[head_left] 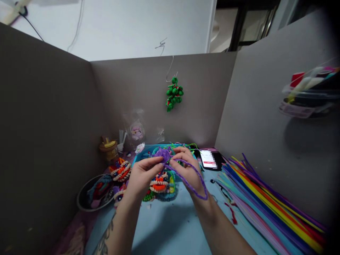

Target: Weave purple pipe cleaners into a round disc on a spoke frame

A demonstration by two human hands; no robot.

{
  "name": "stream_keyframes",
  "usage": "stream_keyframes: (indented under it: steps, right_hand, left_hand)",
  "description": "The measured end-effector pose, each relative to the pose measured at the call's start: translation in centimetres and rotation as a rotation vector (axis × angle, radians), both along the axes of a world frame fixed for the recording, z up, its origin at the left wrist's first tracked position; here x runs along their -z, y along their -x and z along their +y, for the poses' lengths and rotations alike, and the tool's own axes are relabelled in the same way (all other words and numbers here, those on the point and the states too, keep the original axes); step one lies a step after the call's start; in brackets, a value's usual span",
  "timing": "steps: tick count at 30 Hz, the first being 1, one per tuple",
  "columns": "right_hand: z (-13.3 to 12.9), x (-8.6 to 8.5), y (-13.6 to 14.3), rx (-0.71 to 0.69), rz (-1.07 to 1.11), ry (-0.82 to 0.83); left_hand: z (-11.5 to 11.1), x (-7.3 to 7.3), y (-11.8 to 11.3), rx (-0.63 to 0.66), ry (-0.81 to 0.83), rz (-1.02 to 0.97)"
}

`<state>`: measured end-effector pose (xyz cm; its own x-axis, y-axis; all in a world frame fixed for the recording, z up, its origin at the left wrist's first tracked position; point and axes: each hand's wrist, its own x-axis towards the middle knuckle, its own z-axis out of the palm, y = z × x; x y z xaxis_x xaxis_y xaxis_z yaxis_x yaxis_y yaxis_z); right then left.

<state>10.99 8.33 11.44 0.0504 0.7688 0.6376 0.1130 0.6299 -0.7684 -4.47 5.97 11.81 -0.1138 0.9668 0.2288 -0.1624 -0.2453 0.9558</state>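
Note:
My left hand point(147, 172) pinches a purple fuzzy pipe-cleaner piece point(162, 154) between thumb and fingers, held up above the table. Close beside it, my right hand point(186, 168) has its thumb and index finger closed on a purple pipe cleaner point(198, 193). That strand runs from the piece and bends in a long loop over the right wrist. Behind and below the hands lie finished-looking pipe-cleaner figures in orange and cream point(159, 184), partly hidden by the left hand.
A blue tray point(140, 148) with coloured pieces stands at the back. Left are a metal bowl point(79, 198), another orange figure point(120, 170) and a jar point(108, 150). Right are a phone point(208, 158) and many coloured pipe cleaners point(265, 198). A green ornament point(174, 92) hangs on the grey partition.

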Motion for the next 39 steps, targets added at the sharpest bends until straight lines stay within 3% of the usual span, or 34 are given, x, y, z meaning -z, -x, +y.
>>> stream_keyframes:
  steps: [8,19,28,34,39]
  right_hand:
    - [-0.2,-0.5,-0.3,-0.155,-0.099,0.053]
    - [0.5,0.6,0.5,-0.078,-0.136,0.038]
    - [0.3,0.5,0.2,0.006,0.083,-0.022]
    - [0.4,0.7,0.4,0.045,0.100,-0.004]
    - [0.4,0.7,0.7,-0.019,0.044,0.023]
  left_hand:
    - [0.2,0.2,-0.9,-0.010,0.036,-0.146]
    - [0.4,0.3,-1.1,-0.035,0.061,-0.231]
    - [0.6,-0.1,0.0,-0.149,0.013,-0.248]
    - [0.5,-0.1,-0.4,-0.094,0.014,-0.222]
    - [0.5,0.1,-0.5,-0.070,0.040,-0.195]
